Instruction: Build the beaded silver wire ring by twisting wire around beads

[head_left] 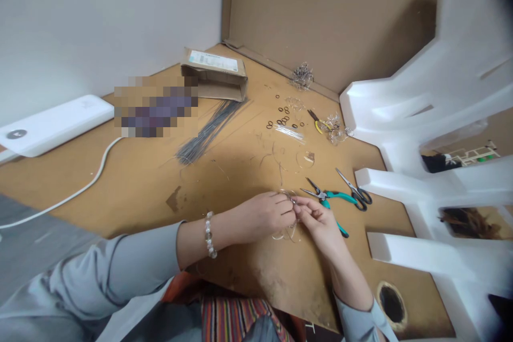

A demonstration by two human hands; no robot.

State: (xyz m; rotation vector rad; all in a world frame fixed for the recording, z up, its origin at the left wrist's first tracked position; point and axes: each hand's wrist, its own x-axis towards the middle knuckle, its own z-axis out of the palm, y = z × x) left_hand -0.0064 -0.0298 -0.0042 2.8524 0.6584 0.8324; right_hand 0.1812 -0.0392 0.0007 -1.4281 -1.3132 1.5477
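My left hand [260, 216] and my right hand [318, 224] meet above the brown board [140, 181], fingertips pinched together on a thin clear loop of wire [289, 231] that hangs below them. A beaded bracelet [209, 235] is on my left wrist. Teal-handled pliers [331, 200] lie just beyond my right hand, and black-handled scissors [356, 189] lie beside them.
A bundle of thin grey wires [208, 131] lies mid-board by a cardboard box [214, 75]. Small black rings [282, 117], yellow-handled pliers [318, 123] and clear wire scraps [336, 131] lie farther back. White foam packing [441, 117] stands at the right; a white device [52, 123] with cable at the left.
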